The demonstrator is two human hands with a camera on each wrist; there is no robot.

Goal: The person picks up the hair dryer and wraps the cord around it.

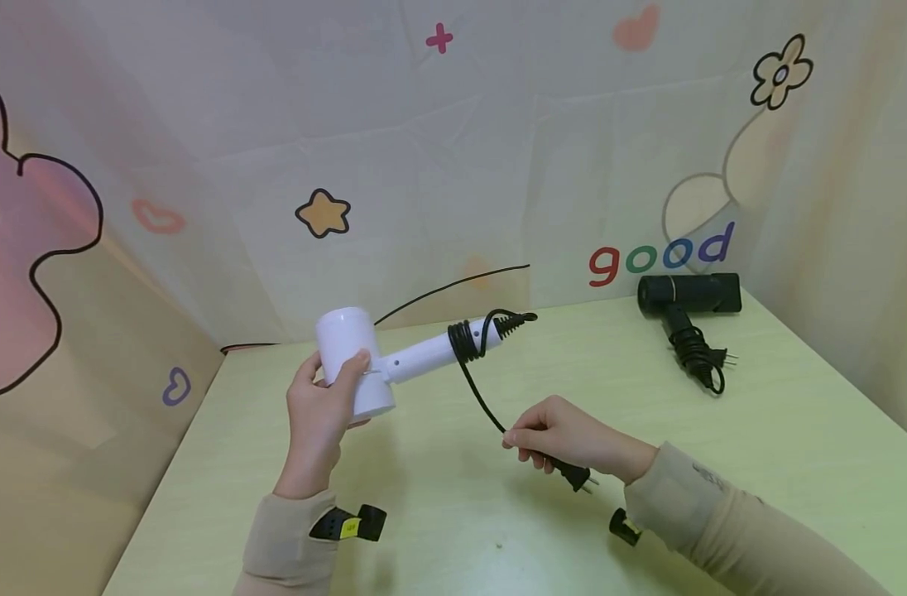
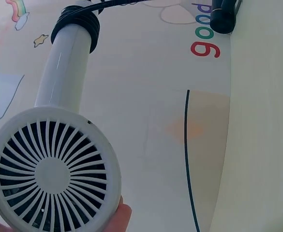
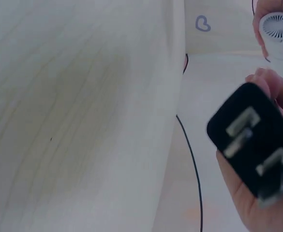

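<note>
A white hair dryer (image 1: 424, 356) is held up above the table, its handle pointing right and slightly up. My left hand (image 1: 323, 410) grips it round the barrel, thumb across the front. In the left wrist view the slotted round end (image 2: 54, 174) of the dryer faces the camera. Black cord (image 1: 464, 341) is wound in several turns round the handle, and one length runs down to my right hand (image 1: 561, 434). That hand pinches the cord near its end. The black plug (image 1: 575, 475) sticks out below the palm; its prongs (image 3: 243, 121) show in the right wrist view.
A black hair dryer (image 1: 688, 294) lies at the table's back right, its cord (image 1: 695, 356) bundled round the handle. The pale green table (image 1: 453, 530) meets a printed curtain (image 1: 453, 165) at the back. Each sleeve carries a strapped wrist camera (image 1: 349, 524).
</note>
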